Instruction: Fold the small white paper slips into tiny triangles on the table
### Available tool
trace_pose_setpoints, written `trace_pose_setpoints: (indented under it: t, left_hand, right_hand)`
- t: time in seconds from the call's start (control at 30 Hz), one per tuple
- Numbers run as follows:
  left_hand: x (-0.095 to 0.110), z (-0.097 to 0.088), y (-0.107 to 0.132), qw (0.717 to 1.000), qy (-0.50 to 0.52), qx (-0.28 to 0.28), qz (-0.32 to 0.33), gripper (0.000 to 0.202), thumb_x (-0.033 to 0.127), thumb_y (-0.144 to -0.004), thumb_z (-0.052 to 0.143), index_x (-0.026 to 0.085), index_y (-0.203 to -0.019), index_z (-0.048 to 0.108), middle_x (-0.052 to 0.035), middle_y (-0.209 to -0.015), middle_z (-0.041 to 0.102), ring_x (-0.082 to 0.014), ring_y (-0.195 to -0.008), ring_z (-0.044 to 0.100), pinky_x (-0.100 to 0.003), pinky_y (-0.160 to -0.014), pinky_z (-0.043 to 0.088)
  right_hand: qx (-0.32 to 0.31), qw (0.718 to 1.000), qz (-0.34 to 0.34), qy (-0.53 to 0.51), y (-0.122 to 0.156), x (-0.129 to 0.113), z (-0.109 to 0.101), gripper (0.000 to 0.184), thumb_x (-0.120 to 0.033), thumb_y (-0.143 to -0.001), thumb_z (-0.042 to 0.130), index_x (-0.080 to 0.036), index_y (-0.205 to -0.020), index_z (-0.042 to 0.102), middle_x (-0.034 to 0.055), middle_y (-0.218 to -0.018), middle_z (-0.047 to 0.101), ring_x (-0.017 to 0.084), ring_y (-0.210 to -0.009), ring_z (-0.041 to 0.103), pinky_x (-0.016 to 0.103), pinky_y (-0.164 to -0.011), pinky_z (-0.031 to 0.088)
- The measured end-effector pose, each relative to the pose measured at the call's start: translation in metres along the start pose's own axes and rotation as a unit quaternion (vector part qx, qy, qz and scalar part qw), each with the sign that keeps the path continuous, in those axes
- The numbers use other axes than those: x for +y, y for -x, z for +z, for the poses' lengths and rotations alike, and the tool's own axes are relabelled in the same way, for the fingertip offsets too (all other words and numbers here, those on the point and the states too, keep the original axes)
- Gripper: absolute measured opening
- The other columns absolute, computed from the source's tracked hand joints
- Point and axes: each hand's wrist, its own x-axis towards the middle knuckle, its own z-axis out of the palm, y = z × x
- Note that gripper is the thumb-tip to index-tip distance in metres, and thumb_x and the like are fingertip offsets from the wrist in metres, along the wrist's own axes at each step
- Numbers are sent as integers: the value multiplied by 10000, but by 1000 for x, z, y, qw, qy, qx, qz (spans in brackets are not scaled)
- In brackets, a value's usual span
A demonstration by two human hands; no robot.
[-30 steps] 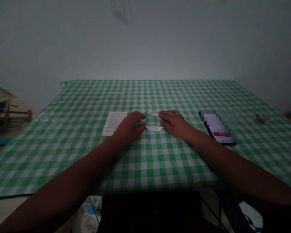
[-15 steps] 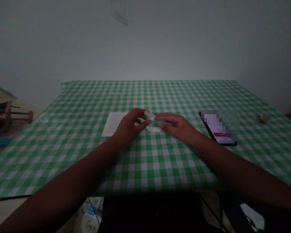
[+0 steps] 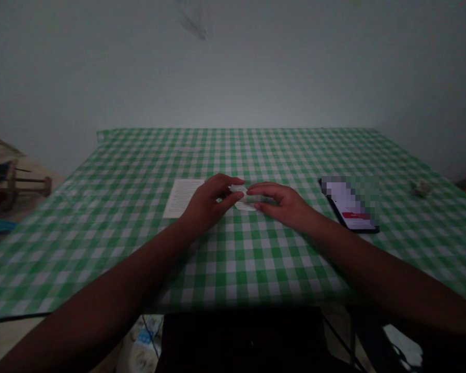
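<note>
A small folded piece of printed paper [image 3: 245,206] is between my two hands at the middle of the table. My left hand [image 3: 212,203] grips its upper left part, with thumb and forefinger close together. My right hand [image 3: 282,199] holds the right side, its thumb at the lower edge and its fingers along the top. Fingers cover much of the paper, so its exact folds are hard to make out. Partly behind my left hand lies a flat printed sheet [image 3: 180,199].
A phone [image 3: 352,220] with a lit screen lies to the right of my right hand. Farther right is a small crumpled object [image 3: 422,188]. The green checked tablecloth [image 3: 233,264] covers the table, which meets a wall [image 3: 233,67]. At left stands a wooden piece of furniture [image 3: 13,181].
My left fingers have moved slightly right and closed in on the paper. Its raised upper flap now sits lower and shows less. The sheet and phone lie as before.
</note>
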Motion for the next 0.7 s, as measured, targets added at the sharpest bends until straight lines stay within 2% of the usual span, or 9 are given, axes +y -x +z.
trace_pose_setpoints:
  t: [0.1, 0.2, 0.3, 0.4, 0.5, 0.6, 0.7]
  left_hand:
    - [-1, -1, 0, 999, -28, 11, 12, 212, 292, -937, 629, 217, -1120, 706, -32, -1007, 679, -133, -856, 629, -276, -791, 528]
    - [-2, -2, -1, 999, -49, 21, 9, 216, 278, -941, 614, 218, -1128, 704, -32, -1005, 680, -138, -871, 638, -282, -801, 533]
    - [-3, -4, -3, 996, -81, 31, -3, 236, 274, -936, 612, 214, -1148, 697, -26, -984, 673, -128, -835, 634, -274, -791, 538]
    - [-3, -4, -3, 994, -106, 33, -8, 265, 272, -935, 598, 205, -1176, 684, -24, -950, 670, -125, -798, 628, -278, -790, 542]
    - [-7, -2, -3, 992, -125, 28, -10, 305, 284, -944, 573, 198, -1222, 663, -37, -966, 679, -137, -819, 638, -289, -793, 546]
    - [-12, -1, -2, 990, -141, 26, -15, 343, 297, -954, 551, 182, -1262, 645, -58, -1000, 690, -163, -892, 654, -303, -805, 550]
    - [-15, 0, -2, 990, -138, 22, -33, 362, 301, -950, 554, 188, -1284, 634, -57, -1027, 713, -170, -924, 668, -319, -848, 558]
  right_hand:
    - [5, 1000, -16, 16, 0, 1, 0, 301, -270, -860, 688, -325, -1155, 716, 46, -1269, 683, 245, -1219, 617, 513, -1098, 440]
    - [40, 998, -27, 37, 0, 4, -1, 210, -275, -904, 623, -307, -1095, 706, 45, -1250, 680, 237, -1203, 617, 503, -1073, 451]
    - [62, 986, -47, 146, 0, 8, -2, 145, -260, -909, 608, -261, -1027, 692, 72, -1159, 695, 252, -1130, 631, 504, -1022, 465]
    - [33, 965, -81, 247, 2, 12, 1, 174, -282, -895, 652, -232, -1058, 685, 101, -1159, 687, 279, -1144, 603, 508, -1017, 451]
    - [0, 949, -99, 299, 4, 13, 7, 228, -317, -885, 687, -214, -1089, 696, 120, -1188, 672, 293, -1152, 578, 497, -1007, 449]
    - [-17, 938, -100, 331, 5, 14, 12, 219, -305, -880, 698, -200, -1072, 717, 125, -1190, 672, 295, -1120, 574, 493, -990, 444]
    - [-11, 942, -93, 322, 4, 13, 14, 128, -245, -874, 687, -206, -989, 726, 105, -1133, 692, 276, -1072, 588, 475, -968, 444]
